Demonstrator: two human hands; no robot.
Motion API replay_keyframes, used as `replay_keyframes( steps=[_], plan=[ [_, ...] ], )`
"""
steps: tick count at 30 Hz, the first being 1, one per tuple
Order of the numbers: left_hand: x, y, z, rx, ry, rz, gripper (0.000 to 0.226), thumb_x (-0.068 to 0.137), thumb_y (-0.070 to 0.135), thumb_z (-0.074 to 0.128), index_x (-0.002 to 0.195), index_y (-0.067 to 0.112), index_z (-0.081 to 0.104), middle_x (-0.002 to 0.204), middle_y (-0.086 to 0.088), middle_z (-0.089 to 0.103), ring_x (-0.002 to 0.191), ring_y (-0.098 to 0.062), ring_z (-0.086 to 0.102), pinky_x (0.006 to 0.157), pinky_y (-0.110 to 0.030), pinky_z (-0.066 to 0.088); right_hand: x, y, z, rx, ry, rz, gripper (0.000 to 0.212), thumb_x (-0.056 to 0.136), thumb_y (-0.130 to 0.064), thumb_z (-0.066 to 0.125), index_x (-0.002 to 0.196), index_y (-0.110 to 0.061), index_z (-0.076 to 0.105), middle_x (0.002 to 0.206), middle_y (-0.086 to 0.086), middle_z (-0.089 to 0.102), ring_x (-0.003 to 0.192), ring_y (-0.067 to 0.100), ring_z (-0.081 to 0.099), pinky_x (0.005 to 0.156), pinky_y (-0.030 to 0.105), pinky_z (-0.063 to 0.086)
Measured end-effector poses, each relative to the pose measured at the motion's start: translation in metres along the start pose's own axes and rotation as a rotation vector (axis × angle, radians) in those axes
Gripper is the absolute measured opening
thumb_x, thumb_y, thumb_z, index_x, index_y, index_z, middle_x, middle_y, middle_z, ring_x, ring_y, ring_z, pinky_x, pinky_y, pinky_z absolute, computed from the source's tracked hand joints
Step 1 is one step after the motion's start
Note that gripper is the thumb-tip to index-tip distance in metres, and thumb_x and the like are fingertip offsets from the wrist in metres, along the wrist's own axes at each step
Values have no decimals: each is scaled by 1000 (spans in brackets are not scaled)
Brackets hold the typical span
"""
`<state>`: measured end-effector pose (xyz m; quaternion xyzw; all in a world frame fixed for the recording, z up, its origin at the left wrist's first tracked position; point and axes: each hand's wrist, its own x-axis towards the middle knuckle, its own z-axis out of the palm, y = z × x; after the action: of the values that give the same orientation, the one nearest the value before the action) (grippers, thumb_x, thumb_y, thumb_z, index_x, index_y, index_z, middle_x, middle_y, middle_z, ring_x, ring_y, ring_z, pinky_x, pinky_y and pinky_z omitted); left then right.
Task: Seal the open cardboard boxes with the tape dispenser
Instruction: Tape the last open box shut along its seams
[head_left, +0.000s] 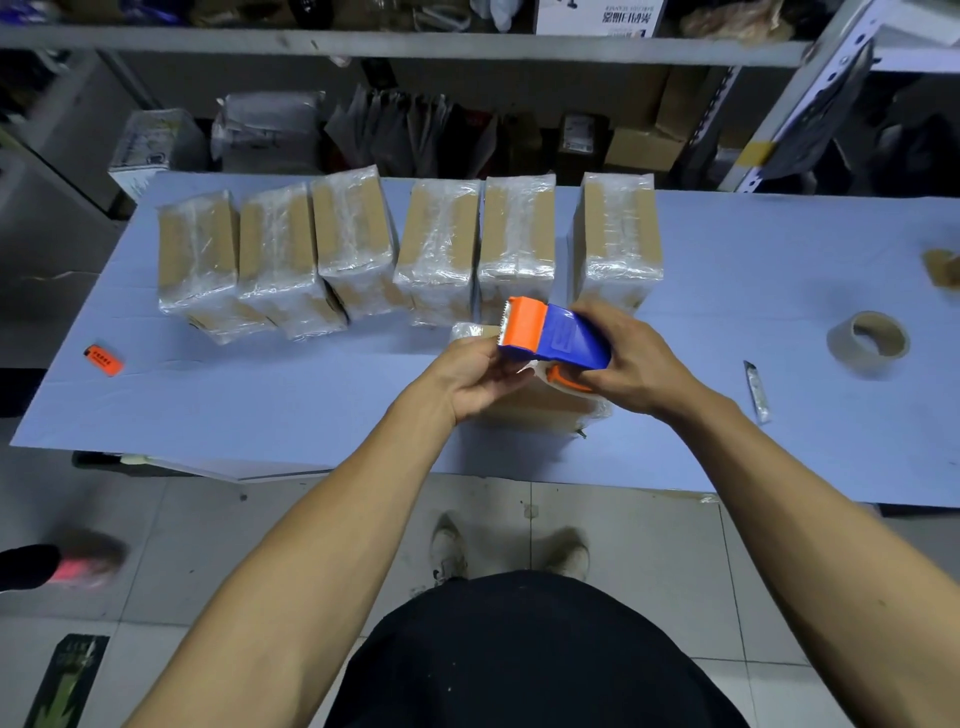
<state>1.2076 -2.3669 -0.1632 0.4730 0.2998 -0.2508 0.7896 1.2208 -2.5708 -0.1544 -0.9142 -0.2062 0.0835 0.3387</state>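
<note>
The dispenser (553, 332) sits at the centre of the frame, held up above the table (260, 395) between both hands, with a box (540, 408) lying just beneath it, mostly hidden by the hands. It looks like a light, hard plastic shell, blue in the body and orange at the toothed cutter end, which points toward the upper left; the serrated edge is the part to keep skin away from, and the smooth plastic could slip if held loosely. The safe hold seems to be around the blue body and the roll behind it, as it is being held. The right hand (631, 358) wraps over the rear of the body, fingers curled around it. The left hand (475, 382) comes in from below and to the left, palm turned upward, fingers bent and pinching under the front end near the cutter, probably at the loose end of the tape, though that is too small to tell. Both forearms reach forward from the bottom of the frame and converge at the tool. Six wrapped boxes (358, 239) stand in a row further back, toward the top of the table.
</note>
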Motion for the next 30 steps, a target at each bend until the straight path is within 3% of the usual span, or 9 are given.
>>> replay_keyframes(
  steps=[3,5,11,15,17,21,24,30],
  plan=[
    [2,5,-1,388,75,179,23,100,5,52,84,8,68,73,-5,72,68,-11,70,66,-29,60,1,1,0,-22,-4,0,51,75,-42,72,120,-29,53,104,-9,60,87,18,56,75,38,52],
    [6,7,-3,490,135,258,23,101,9,53,84,6,69,79,-9,71,73,-15,68,62,-25,55,2,1,-1,-45,-8,-5,53,74,-45,69,122,-29,53,106,-9,60,89,17,57,75,37,52],
    [2,-8,1,138,212,186,27,101,6,50,78,11,63,55,2,64,56,-9,59,51,-21,49,6,-1,1,-95,-29,-53,55,74,-45,71,123,-26,54,100,-11,55,84,16,53,66,15,37],
    [1,-2,-4,-15,114,86,21,106,20,47,93,9,60,77,-8,64,68,-17,60,55,-25,50,4,4,-1,-72,-23,-42,55,75,-41,75,123,-26,54,106,-7,60,88,19,56,72,30,48],
    [-2,6,-7,4,74,50,16,103,18,52,94,8,61,80,-10,63,70,-17,57,55,-23,52,5,4,-1,-68,-26,-32,54,76,-38,77,124,-27,54,108,-5,61,90,19,56,75,35,50],
    [-3,10,-9,55,30,-9,19,99,4,52,84,8,63,71,-9,65,65,-16,57,58,-25,54,9,0,-1,-66,-46,-41,57,73,-45,69,125,-27,54,108,-8,60,91,17,56,74,31,48],
    [0,10,-9,100,17,-5,21,98,3,54,82,10,64,71,-8,65,64,-16,58,58,-26,55,10,0,-2,-70,-50,-49,56,73,-43,70,124,-26,54,104,-10,58,88,16,55,71,27,44],
    [4,15,-12,161,-14,7,23,97,-2,56,81,11,66,64,-4,66,65,-13,59,58,-24,55,12,-2,-3,-70,-63,-53,56,73,-44,68,125,-25,54,105,-9,59,89,16,56,73,30,47]
  ],
)
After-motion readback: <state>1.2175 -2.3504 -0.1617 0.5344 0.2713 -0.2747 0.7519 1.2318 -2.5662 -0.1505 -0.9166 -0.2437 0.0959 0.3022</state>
